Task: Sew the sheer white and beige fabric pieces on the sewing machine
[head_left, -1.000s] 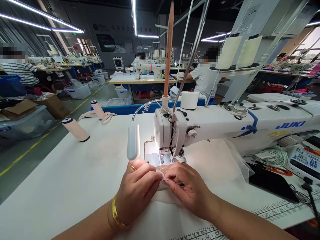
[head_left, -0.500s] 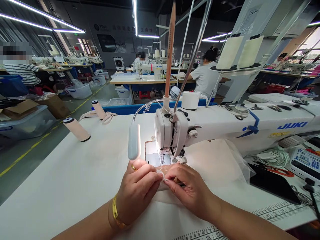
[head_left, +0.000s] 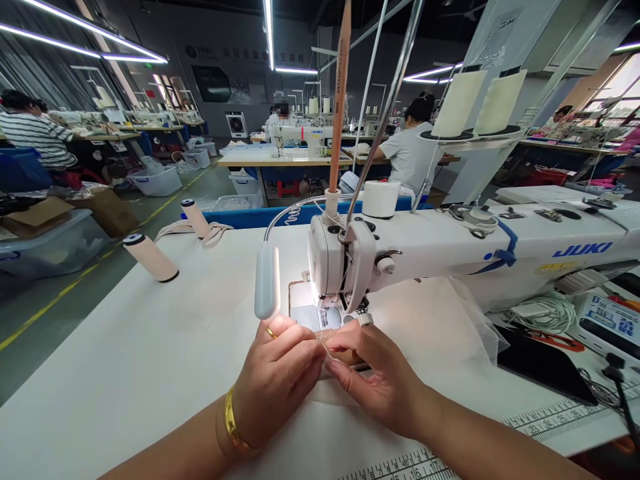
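Head view: a small tan fabric piece (head_left: pixel 334 337) lies on the white worktop (head_left: pixel 150 347) just near of the needle area, mostly hidden under the fingers. The left hand (head_left: pixel 277 377) curls over its left edge, grip pinched on the cloth and a thin pale strand between thumb and forefinger; a gold ring and a gold bangle show on it. The right hand (head_left: pixel 380 377) meets it fingertip to fingertip, its grip also pinched on the fabric piece. Just far of them stands the glossy white sewing machine (head_left: pixel 450 250), its long arm running right, with blue lettering. A grey oblong lamp head (head_left: pixel 267 281) on a ribbed gooseneck hangs just left of the needle. A short white thread spool (head_left: pixel 379 199) sits on the machine's top. Two cream cylindrical bobbins (head_left: pixel 150 257) lie tilted on the far left of the worktop. A printed ruler strip (head_left: pixel 550 421) runs along the near right edge.
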The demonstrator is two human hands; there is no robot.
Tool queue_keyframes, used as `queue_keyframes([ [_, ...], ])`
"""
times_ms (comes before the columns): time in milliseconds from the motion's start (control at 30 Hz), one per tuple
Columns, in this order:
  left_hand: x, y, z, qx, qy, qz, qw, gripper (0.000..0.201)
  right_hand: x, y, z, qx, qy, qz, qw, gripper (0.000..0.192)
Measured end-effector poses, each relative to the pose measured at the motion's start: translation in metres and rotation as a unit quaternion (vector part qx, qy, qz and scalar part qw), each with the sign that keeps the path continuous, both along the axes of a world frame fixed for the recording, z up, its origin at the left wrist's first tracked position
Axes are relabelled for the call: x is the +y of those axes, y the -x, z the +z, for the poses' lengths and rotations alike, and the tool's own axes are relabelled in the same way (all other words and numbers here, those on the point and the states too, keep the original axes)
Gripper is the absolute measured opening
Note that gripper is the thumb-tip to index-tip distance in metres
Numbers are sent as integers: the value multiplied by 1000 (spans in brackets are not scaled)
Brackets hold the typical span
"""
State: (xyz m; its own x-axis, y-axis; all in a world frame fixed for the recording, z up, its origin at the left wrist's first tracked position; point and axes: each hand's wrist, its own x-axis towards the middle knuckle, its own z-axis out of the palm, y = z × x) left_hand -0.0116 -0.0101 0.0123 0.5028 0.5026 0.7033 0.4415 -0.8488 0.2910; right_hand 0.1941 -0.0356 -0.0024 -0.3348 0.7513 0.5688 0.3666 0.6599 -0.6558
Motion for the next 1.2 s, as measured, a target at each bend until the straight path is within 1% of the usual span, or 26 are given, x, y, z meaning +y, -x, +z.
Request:
queue_keyframes([
  [67, 0, 1, -1, 4, 8, -2, 1000, 19, 0, -1, 0, -2, -8, 27, 1000, 31],
  [133, 1, 1, -1, 5, 19, -3, 1000, 19, 1, -1, 0, -3, -13, 32, 999, 33],
  [300, 1, 1, 1, 2, 26, -11, 1000, 20, 3, -1, -2, 3, -21, 27, 999, 32],
  [400, 1, 1, 3, 2, 29, -18, 999, 21, 2, -1, -4, 4, -8, 24, 1000, 31],
  [533, 0, 1, 5, 29, 44, -23, 998, 22, 2, 0, -4, 7, -3, 19, 1000, 30],
  [667, 0, 2, 6, 56, 39, -19, 997, 24, 3, -1, -4, 4, -10, 20, 1000, 30],
  [767, 0, 2, 5, 65, 38, -18, 997, 25, 3, -1, -6, 2, -10, 16, 1000, 32],
  [867, 0, 3, 4, 61, 36, -18, 997, 25, 2, -2, -7, -2, -7, 14, 1000, 30],
  [1033, 0, 3, 2, 52, 25, -26, 998, 24, 3, -1, -3, 5, -12, 16, 1000, 30],
  [1200, 0, 3, 2, 68, 30, -22, 997, 27, 4, -1, 0, 11, -25, 27, 999, 26],
])
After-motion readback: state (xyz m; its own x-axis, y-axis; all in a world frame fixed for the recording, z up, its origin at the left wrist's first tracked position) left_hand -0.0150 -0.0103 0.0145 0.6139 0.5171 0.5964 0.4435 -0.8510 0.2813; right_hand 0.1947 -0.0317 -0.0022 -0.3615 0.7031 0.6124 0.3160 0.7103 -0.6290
